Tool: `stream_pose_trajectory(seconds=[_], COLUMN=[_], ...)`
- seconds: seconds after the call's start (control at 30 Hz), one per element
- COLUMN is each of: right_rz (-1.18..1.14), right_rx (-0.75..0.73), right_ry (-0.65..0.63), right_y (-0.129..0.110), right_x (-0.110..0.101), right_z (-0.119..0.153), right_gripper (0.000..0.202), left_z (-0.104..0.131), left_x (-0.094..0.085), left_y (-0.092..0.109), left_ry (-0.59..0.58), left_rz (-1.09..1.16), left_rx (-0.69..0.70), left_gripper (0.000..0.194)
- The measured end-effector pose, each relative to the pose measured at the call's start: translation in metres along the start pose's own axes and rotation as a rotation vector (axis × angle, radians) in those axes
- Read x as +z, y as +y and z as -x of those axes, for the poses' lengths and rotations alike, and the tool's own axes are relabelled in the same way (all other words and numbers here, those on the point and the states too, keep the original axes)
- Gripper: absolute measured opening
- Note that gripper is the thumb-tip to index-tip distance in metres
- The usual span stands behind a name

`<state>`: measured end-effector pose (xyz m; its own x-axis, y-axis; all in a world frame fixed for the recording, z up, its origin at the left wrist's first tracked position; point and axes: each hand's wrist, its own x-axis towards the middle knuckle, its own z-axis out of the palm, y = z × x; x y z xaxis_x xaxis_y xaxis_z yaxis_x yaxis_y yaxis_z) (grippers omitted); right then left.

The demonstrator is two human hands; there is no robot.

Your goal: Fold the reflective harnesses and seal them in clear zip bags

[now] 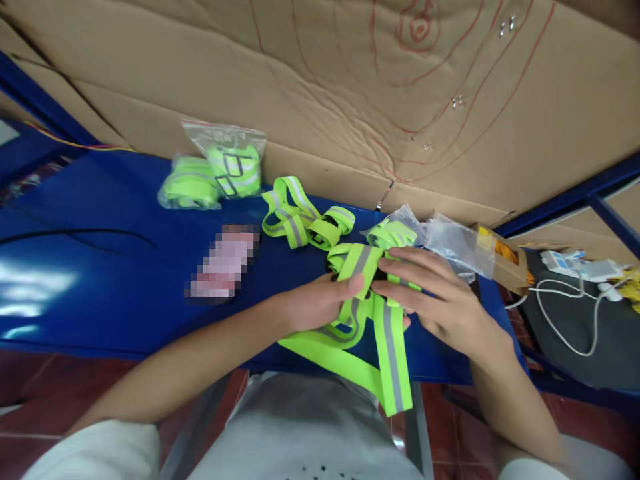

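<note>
One bundle of green strap [390, 333] was near the table's [125, 267] front edge, pinched in your left hand [323, 303] between thumb and fingers; your right hand [445, 303], fingers bent and slightly parted, touched it, its grip unclear. Loose strap [296, 230] lay toward the back edge.

A pale shirt [300, 420] is showing at six o'clock, with small dark stars [323, 469] dotting its front; short pale sleeves [100, 452] are spreading at eight and four o'clock.
</note>
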<state>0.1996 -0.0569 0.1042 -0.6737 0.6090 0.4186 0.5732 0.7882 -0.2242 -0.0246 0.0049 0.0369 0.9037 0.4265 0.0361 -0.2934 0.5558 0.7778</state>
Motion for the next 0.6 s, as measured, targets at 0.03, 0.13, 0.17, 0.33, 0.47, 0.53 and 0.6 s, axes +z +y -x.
stream_pose_trajectory(seconds=[0.03,0.13,0.17,0.33,0.47,0.53,0.6], right_rz=[-0.048,-0.314,-0.414,-0.569,-0.596,-0.605,-0.64], right_rx=[0.047,0.212,0.267,0.539,0.605,0.585,0.593], right_ry=[-0.048,-0.094,-0.028,0.138,0.2,0.258,0.277], right_y=[-0.002,-0.002,0.0,0.017,0.019,0.014,0.007], right_x=[-0.002,-0.006,-0.005,0.016,0.036,0.041,0.041], right_z=[0.001,0.006,0.008,0.006,-0.006,-0.01,-0.011], right_gripper=[0.056,0.055,0.058,0.064,0.046,0.044,0.043], left_z=[-0.001,-0.003,-0.004,-0.008,-0.013,-0.015,-0.014], left_x=[-0.002,-0.007,-0.007,-0.004,-0.007,-0.01,-0.014], left_y=[0.0,0.002,0.003,0.004,-0.006,-0.01,-0.012], left_ry=[0.019,0.178,0.23,0.315,0.326,0.262,0.129], left_rz=[0.017,-0.046,-0.103,-0.239,-0.136,-0.071,-0.018], left_rx=[-0.03,-0.032,-0.021,0.026,0.084,0.053,0.009], left_gripper=[0.069,0.06,0.059,0.053,0.051,0.046,0.046])
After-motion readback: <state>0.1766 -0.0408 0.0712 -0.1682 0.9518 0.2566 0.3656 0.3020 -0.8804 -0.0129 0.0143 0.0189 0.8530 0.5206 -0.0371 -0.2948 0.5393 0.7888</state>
